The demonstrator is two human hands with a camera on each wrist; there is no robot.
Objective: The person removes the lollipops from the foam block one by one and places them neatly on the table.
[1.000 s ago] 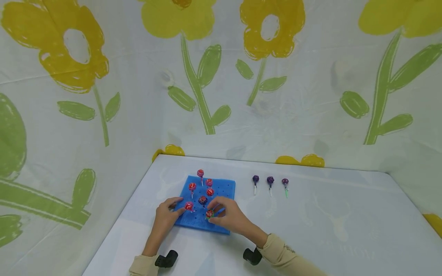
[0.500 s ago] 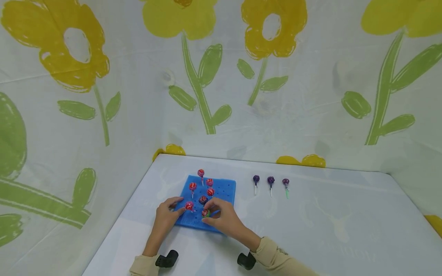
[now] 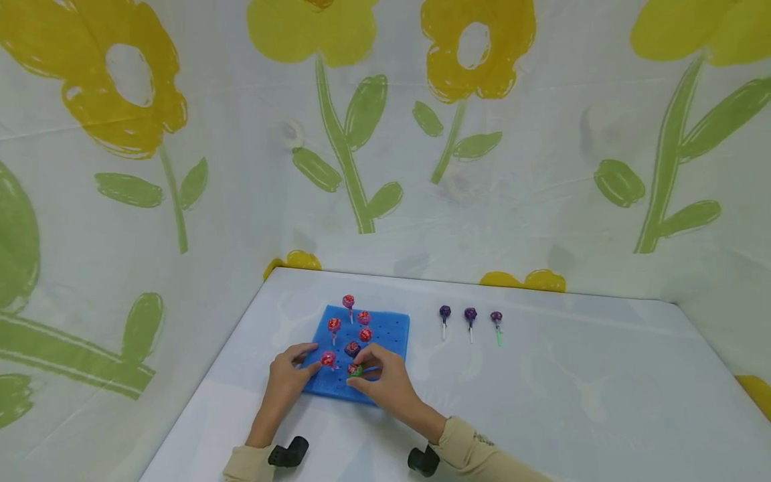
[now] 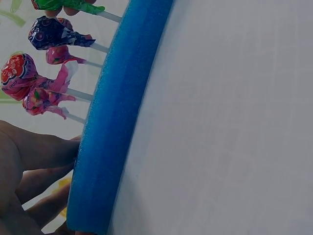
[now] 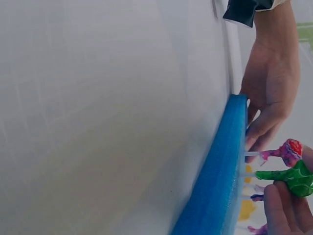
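Observation:
A blue foam board [image 3: 388, 328] with small holes lies on the table. My left hand [image 3: 286, 378] grips its left side, thumb over the top face and fingers at the edge. Between thumb and fingertips, my right hand [image 3: 388, 383] pinches a green-wrapped lollipop [image 5: 298, 178] by its head. Its white stick points down and meets the board's top face in the left wrist view. Several pink-and-red lollipops, such as the one by my left thumb [image 3: 328, 359], stand upright in the board. A dark blue lollipop [image 3: 352, 349] stands just behind the green one.
Three purple lollipops lie in a row right of the board: the left one [image 3: 445, 312], the middle one [image 3: 470, 314] and one with a green stick [image 3: 496, 316]. A flower-printed curtain [image 3: 241, 201] rises behind the white table [image 3: 572, 402].
My right hand has moved left over the board with the green-wrapped lollipop in its fingers. The left hand keeps its place on the board, and the other lollipops have not moved.

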